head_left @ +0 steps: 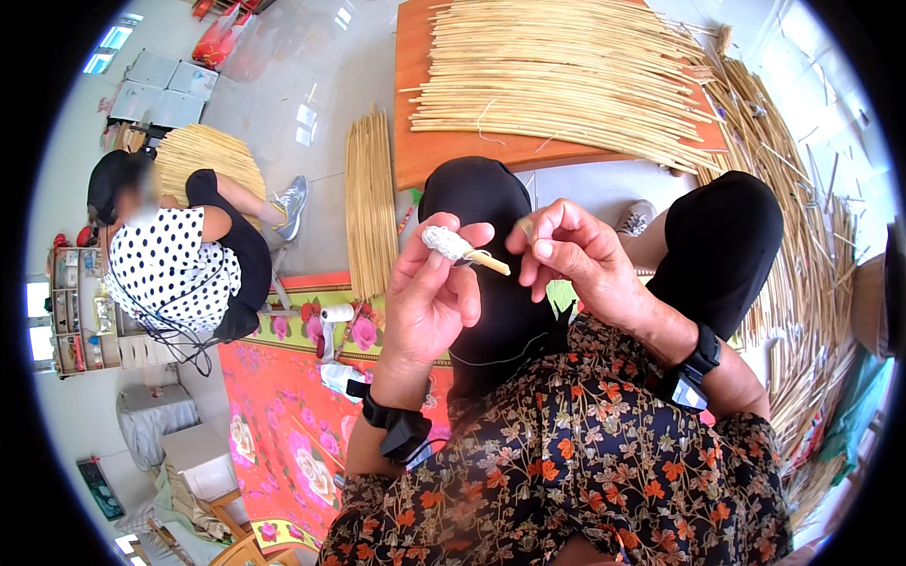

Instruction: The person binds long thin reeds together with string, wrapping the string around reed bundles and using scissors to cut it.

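Above my lap, my left hand (pixel 429 292) grips a short straw-coloured stick (pixel 493 263) with a thick wad of white thread (pixel 444 242) wound round one end. The stick's bare end points right, toward my other hand. My right hand (pixel 580 250) is a little apart from it, thumb and forefinger pressed together in a pinch. Whatever lies in that pinch is too fine to make out. A thin pale thread (pixel 500 362) hangs in a curve below my hands, across my dark clothing.
Ahead, an orange-brown table (pixel 415 160) bears many straw stalks (pixel 557 80). A bundle of stalks (pixel 370 203) lies left of it, and loose stalks (pixel 802 236) heap at right. Red flowered cloth (pixel 283 406) spreads at left, with a thread spool (pixel 337 312). Another person (pixel 175 255) sits beyond.
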Demonstrator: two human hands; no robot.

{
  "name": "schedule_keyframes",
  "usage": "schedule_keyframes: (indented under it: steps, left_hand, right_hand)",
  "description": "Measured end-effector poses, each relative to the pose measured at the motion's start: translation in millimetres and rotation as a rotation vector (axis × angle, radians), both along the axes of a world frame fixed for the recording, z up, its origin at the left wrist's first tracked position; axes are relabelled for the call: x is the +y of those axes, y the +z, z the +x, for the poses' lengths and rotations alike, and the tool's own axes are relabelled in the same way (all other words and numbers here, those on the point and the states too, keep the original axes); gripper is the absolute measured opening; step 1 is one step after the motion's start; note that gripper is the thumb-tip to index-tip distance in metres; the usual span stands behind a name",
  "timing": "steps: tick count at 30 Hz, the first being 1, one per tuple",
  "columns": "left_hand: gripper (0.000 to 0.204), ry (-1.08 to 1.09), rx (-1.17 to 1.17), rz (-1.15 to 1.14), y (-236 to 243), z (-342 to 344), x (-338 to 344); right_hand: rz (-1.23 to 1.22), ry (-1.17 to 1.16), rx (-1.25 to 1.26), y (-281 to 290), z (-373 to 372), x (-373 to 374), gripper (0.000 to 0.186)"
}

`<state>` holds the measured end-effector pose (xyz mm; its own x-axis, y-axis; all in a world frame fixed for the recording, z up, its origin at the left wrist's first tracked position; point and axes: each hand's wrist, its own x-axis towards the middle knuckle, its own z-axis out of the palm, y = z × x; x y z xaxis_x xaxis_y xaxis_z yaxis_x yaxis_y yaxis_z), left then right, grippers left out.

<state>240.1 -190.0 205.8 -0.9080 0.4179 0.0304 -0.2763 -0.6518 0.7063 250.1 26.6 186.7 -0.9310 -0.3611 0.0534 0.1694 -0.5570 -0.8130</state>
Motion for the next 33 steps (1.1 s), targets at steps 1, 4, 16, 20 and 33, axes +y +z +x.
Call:
schedule_keyframes:
  steps: [1, 4, 16, 20, 33]
  left_hand:
    - [0.034, -0.013, 0.009, 0.006, -0.5, 0.7, 0.1]
    - [0.035, -0.037, 0.025, -0.006, -0.7, 2.0, 0.3]
    - [0.027, 0.016, -0.027, 0.008, 2.8, -14.7, 1.1]
    - [0.029, -0.004, -0.074, 0.026, 3.1, -20.2, 4.9]
    - [0.028, 0.024, 0.038, 0.282, 5.6, -35.1, -49.0]
  right_hand:
    - [0.029, -0.033, 0.014, 2.7, 0.4, -2.1, 0.010]
    - [-0.060, 0.073, -0.037, 5.2, 1.7, -5.2, 0.011]
    - [-0.506, 0.104, -0.188, -9.5, -14.3, 3.4, 0.010]
    - [-0.514, 0.108, -0.223, -15.4, -19.0, 3.9, 0.013]
    - [-0.486, 0.002, -0.243, -38.5, -21.7, 46.6, 0.008]
